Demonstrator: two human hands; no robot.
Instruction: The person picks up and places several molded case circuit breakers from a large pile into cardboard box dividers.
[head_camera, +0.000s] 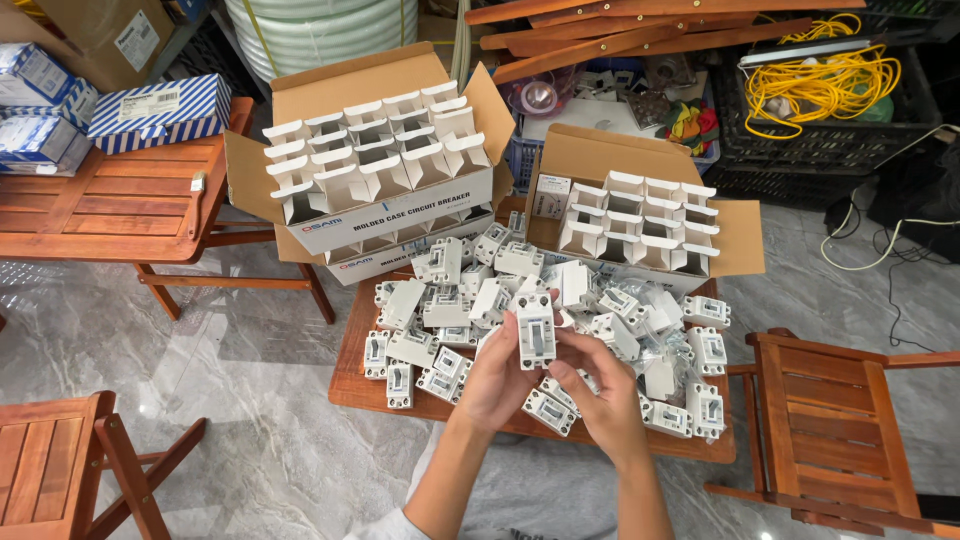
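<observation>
My left hand (497, 378) holds a small white circuit breaker (536, 334) upright, face toward me, fingers wrapped along its left side. My right hand (598, 396) meets it from the right, fingertips touching the breaker's lower right edge. Both hands hover over a heap of several identical white breakers (450, 310) spread across a low wooden table (352, 385). Some breakers under my hands are hidden.
Two open cardboard boxes with white divider inserts stand behind the heap, one stacked at the left (385, 160), one at the right (640, 215). Wooden folding tables and chairs (825, 430) (120, 200) surround me. Yellow cable (820, 75) lies on a black crate at the back right.
</observation>
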